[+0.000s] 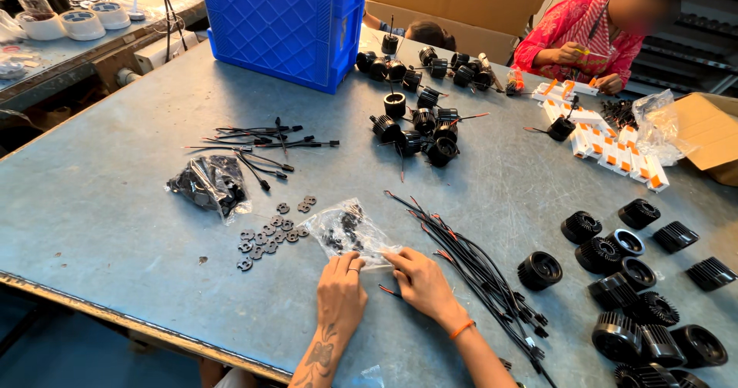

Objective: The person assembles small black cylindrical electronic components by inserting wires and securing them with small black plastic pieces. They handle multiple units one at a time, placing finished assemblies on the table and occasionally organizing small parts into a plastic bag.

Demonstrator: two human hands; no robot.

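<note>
A clear plastic bag [347,232] of small black parts lies on the grey table [115,203] near its front edge. My left hand [341,288] rests flat beside the bag's near end, fingertips touching it. My right hand [419,280] pinches the bag's right corner. Just right of that hand runs a bundle of black and red wires [469,261]. Several small flat dark metal pieces [269,234] are scattered left of the bag.
Black finned round housings [638,296] crowd the right front. More housings with wires [415,119] sit mid-table, behind them a blue crate [284,27]. A black bag [211,184] and loose wires [261,146] lie left. A person in red [580,38] works at white-orange parts [615,146].
</note>
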